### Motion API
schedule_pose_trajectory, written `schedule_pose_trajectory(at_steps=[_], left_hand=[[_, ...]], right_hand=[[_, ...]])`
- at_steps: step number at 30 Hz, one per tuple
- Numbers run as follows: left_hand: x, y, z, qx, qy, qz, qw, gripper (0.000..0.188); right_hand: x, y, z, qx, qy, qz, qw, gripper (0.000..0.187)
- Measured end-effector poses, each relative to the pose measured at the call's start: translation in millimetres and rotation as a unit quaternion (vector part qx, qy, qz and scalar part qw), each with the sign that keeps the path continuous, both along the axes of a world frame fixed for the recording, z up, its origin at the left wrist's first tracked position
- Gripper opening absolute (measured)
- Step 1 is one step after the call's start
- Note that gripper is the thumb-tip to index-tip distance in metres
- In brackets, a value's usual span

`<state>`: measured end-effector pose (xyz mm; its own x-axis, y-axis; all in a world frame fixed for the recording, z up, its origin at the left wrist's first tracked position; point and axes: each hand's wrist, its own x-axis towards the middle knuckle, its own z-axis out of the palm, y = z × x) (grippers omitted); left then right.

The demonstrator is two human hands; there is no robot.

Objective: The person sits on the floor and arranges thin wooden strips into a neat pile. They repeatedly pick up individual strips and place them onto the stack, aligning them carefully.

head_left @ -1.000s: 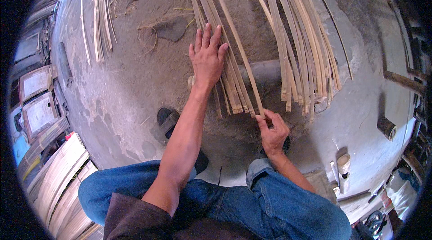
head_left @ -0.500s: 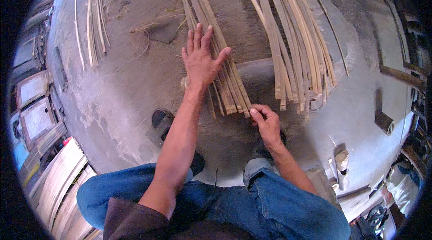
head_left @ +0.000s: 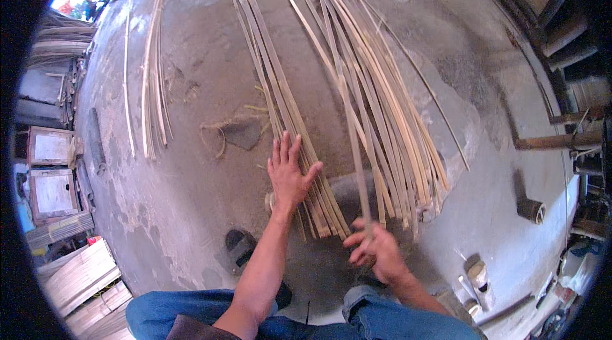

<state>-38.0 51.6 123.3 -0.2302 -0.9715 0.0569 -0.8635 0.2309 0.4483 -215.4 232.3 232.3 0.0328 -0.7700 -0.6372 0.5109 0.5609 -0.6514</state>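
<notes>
Two bare hands were busy among thin, pale lengths spread over the floor [head_left: 185,225]. The left hand [head_left: 290,177], at the centre of the frame, lay palm down on the left bundle [head_left: 319,203], its grip wide, fingers spread and closed on nothing. It seemed placed there to keep those lengths flat and side by side. Their near ends lay across a log [head_left: 349,193], which probably propped them clear of the floor and made them easier to pick at.

The right hand [head_left: 384,256], at the lower centre right, was blurred. Its grip looked narrow, with the near end of one strip [head_left: 359,171] between thumb and fingers, though the blur hid exactly how it was pinched. Holding it by the end likely let the person steer its whole length with a small turn of the wrist.

From that grip the strip ran up the frame, through the gap beside the left bundle, and in among the leftmost lengths of the right bundle [head_left: 408,142]. Its held end was just right of the left bundle's ends and well apart from the left grip. A small bundle [head_left: 149,98] lay at the upper left, out of reach of either grip
</notes>
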Motion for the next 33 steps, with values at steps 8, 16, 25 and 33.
schedule_pose_trajectory(at_steps=[8,16,25,33], left_hand=[[2,-4,-1,0.004,0.003,0.003,1.000,0.079],[0,0,2,-0.001,0.016,-0.001,1.000,0.078],[-1,2,4,0.009,0.010,0.008,1.000,0.079],[2,1,1,-0.006,0.021,0.007,1.000,0.079]], right_hand=[[-28,-69,55,-0.151,0.388,0.019,0.909,0.046],[-50,-91,75,-0.201,0.361,-0.051,0.909,0.042],[-52,-89,83,-0.187,0.343,-0.051,0.919,0.045],[-28,-35,84,-0.168,0.246,-0.021,0.954,0.049]])
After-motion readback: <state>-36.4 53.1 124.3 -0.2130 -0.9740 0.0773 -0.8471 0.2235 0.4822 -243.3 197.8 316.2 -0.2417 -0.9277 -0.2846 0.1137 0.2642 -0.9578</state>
